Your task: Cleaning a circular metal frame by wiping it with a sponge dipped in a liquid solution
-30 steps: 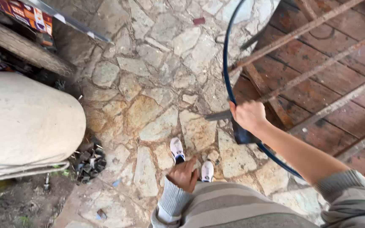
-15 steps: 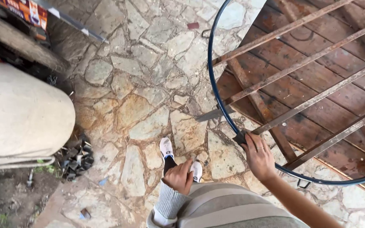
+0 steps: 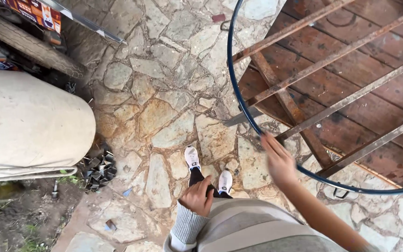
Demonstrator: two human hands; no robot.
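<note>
Stone paving [image 3: 164,112] spreads beneath everything. Rusty metal frame [image 3: 332,84] lies on it, a dark blue hoop [image 3: 232,88] arcing across the frame's near corner. Right hand [image 3: 278,161], blurred, meets the hoop's lower curve; its grip cannot be told. Left hand [image 3: 198,197] rests loosely curled, holding nothing, left of the hoop.

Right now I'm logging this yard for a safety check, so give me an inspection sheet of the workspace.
Surface: stone paving, irregular slabs, soil at one edge.
Job's things: dark blue hoop, upright beside a rusty metal frame.
Clutter: pile of small metal pieces; scraps on the paving.
Hands: right hand, blurred, at the hoop's lower rim, grip unclear; left hand curled at the waist, holding nothing visible.
Cables: nothing seen.
Surroundings: pale drum lying on its side; tyre behind it.
</note>
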